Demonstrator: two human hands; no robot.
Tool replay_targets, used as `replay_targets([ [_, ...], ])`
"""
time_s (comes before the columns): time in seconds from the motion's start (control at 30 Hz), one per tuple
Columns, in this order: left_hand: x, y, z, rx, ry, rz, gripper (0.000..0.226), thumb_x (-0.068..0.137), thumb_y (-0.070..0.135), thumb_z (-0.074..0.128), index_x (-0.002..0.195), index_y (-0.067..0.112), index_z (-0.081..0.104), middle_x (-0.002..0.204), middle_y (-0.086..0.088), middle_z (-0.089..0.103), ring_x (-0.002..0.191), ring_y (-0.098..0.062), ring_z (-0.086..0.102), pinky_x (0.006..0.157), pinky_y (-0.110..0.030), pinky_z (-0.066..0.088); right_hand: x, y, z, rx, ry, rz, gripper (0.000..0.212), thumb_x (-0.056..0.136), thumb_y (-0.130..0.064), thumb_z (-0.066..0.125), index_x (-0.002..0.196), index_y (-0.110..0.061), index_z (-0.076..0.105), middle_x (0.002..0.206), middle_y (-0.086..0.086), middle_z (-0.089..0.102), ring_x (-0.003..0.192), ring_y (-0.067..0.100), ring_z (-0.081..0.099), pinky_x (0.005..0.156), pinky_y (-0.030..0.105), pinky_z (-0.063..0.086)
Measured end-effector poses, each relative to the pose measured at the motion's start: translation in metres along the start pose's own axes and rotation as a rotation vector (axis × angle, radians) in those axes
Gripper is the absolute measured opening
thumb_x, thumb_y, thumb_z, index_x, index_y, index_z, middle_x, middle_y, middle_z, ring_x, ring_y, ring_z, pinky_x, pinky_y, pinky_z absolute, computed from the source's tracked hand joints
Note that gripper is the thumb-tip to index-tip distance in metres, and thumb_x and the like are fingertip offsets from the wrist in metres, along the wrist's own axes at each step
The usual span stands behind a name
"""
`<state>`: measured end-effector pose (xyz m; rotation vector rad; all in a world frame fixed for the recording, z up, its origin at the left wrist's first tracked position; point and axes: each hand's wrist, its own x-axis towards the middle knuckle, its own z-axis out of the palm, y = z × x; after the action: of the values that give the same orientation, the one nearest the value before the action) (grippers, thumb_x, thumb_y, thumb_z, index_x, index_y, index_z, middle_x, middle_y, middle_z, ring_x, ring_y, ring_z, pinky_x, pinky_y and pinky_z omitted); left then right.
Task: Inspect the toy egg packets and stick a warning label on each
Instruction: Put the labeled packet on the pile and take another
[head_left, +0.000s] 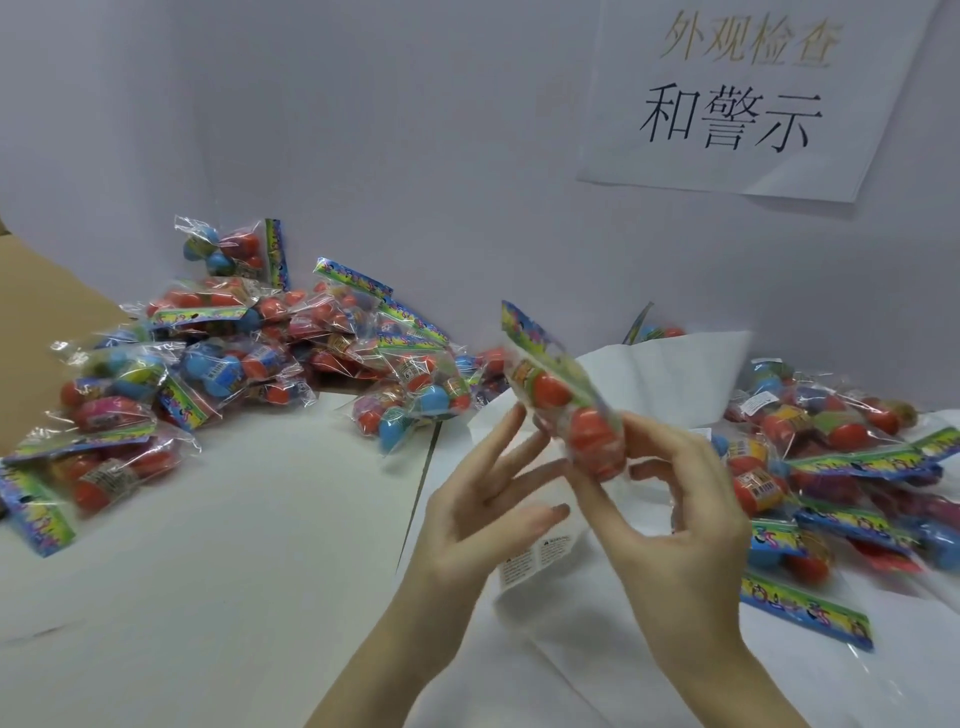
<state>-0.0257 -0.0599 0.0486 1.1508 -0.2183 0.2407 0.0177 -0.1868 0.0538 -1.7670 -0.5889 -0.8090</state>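
Observation:
A clear toy egg packet (563, 395) with red eggs and a colourful header card is held up above the table, slightly blurred. My right hand (675, 514) pinches its lower end between thumb and fingers. My left hand (488, 499) is beside it with straight spread fingers, the fingertips touching the packet's left side. Below my hands lies a white sheet of warning labels (535, 558), partly hidden by my left hand.
A large pile of egg packets (249, 353) lies at the back left, partly on a brown cardboard box (36, 322). Another pile (841, 467) spreads at the right. White folded paper (665, 374) stands behind my hands. A printed sign (737, 104) hangs on the wall.

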Motion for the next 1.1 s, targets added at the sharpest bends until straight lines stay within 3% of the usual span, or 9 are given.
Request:
replay_targets([
  [0.1, 0.003, -0.001, -0.004, 0.157, 0.258, 0.105, 0.063, 0.05, 0.034, 0.073, 0.111, 0.027, 0.06, 0.096, 0.009, 0.07, 0.084, -0.01, 0.066, 0.068, -0.018, 0.05, 0.009, -0.003, -0.006, 0.512, -0.021, 0.38, 0.031, 0.06, -0.013, 0.08, 0.087, -0.015, 0.066, 0.078, 0.003, 0.069, 0.074, 0.018, 0.064, 0.069, 0.025, 0.051],
  [0.2, 0.003, 0.001, -0.009, 0.287, 0.298, 0.053, 0.067, 0.042, 0.043, 0.074, 0.107, 0.031, 0.062, 0.094, 0.014, 0.067, 0.083, 0.001, 0.061, 0.067, -0.013, 0.048, 0.012, -0.004, -0.008, 0.688, -0.174, 0.52, 0.026, 0.053, -0.014, 0.067, 0.078, -0.006, 0.067, 0.065, 0.001, 0.069, 0.06, 0.008, 0.063, 0.058, 0.015, 0.049],
  [0.33, 0.0, 0.009, -0.002, 0.287, 0.036, -0.056, 0.031, 0.051, 0.029, 0.08, 0.081, 0.021, 0.074, 0.076, 0.004, 0.073, 0.072, -0.005, 0.068, 0.062, -0.012, 0.048, 0.01, -0.01, -0.006, 0.688, -0.39, 0.559, 0.028, 0.053, -0.018, 0.068, 0.08, -0.012, 0.072, 0.07, 0.006, 0.071, 0.064, 0.011, 0.066, 0.06, 0.015, 0.05],
  [0.47, 0.003, 0.01, -0.007, 0.208, 0.272, -0.07, 0.021, 0.043, 0.033, 0.076, 0.059, 0.02, 0.073, 0.054, 0.005, 0.063, 0.049, -0.004, 0.054, 0.05, -0.01, 0.041, 0.015, -0.007, -0.008, 0.685, -0.342, 0.564, 0.032, 0.056, -0.018, 0.081, 0.087, -0.02, 0.073, 0.082, -0.003, 0.072, 0.073, 0.005, 0.064, 0.064, 0.014, 0.049],
  [0.57, 0.006, 0.012, -0.016, 0.022, 0.451, -0.114, 0.02, 0.049, 0.026, 0.075, 0.064, 0.015, 0.07, 0.06, 0.004, 0.064, 0.05, -0.006, 0.053, 0.062, -0.02, 0.043, 0.023, 0.013, -0.017, 0.469, -0.165, 0.64, 0.031, 0.06, -0.021, 0.082, 0.088, -0.022, 0.067, 0.079, -0.006, 0.07, 0.073, 0.006, 0.062, 0.059, 0.013, 0.048],
  [0.73, 0.005, 0.015, -0.015, -0.035, 0.385, -0.156, 0.016, 0.062, 0.031, 0.062, 0.059, 0.019, 0.073, 0.066, 0.004, 0.068, 0.059, -0.007, 0.062, 0.08, -0.031, 0.044, 0.019, 0.039, -0.016, 0.023, -0.475, 0.676, 0.043, 0.069, -0.001, 0.075, 0.092, -0.028, 0.051, 0.096, -0.007, 0.057, 0.087, 0.009, 0.054, 0.076, 0.025, 0.044],
  [0.87, 0.005, 0.011, -0.015, -0.036, 0.221, -0.189, 0.042, 0.042, 0.042, 0.084, 0.075, 0.017, 0.077, 0.08, -0.003, 0.073, 0.078, -0.013, 0.069, 0.077, -0.033, 0.055, 0.011, 0.043, -0.01, 0.085, -0.603, 0.766, 0.057, 0.065, -0.004, 0.079, 0.109, -0.025, 0.049, 0.097, -0.002, 0.067, 0.095, 0.015, 0.059, 0.089, 0.032, 0.044],
  [0.97, 0.006, 0.007, -0.013, -0.059, 0.202, -0.193, 0.032, 0.051, 0.034, 0.079, 0.074, 0.013, 0.076, 0.077, -0.006, 0.073, 0.073, -0.015, 0.069, 0.065, -0.024, 0.055, 0.013, 0.037, -0.007, 0.255, -0.481, 0.779, 0.051, 0.066, 0.002, 0.076, 0.104, -0.02, 0.053, 0.067, 0.002, 0.071, 0.069, 0.013, 0.066, 0.069, 0.028, 0.054],
  [1.1, 0.009, 0.005, -0.009, -0.073, 0.31, -0.212, 0.023, 0.053, 0.022, 0.083, 0.072, 0.012, 0.076, 0.074, -0.006, 0.073, 0.061, -0.012, 0.067, 0.057, -0.019, 0.052, 0.016, 0.028, -0.009, 0.461, -0.363, 0.706, 0.056, 0.053, -0.008, 0.077, 0.099, -0.023, 0.05, 0.061, 0.002, 0.069, 0.059, 0.008, 0.064, 0.058, 0.016, 0.051],
])
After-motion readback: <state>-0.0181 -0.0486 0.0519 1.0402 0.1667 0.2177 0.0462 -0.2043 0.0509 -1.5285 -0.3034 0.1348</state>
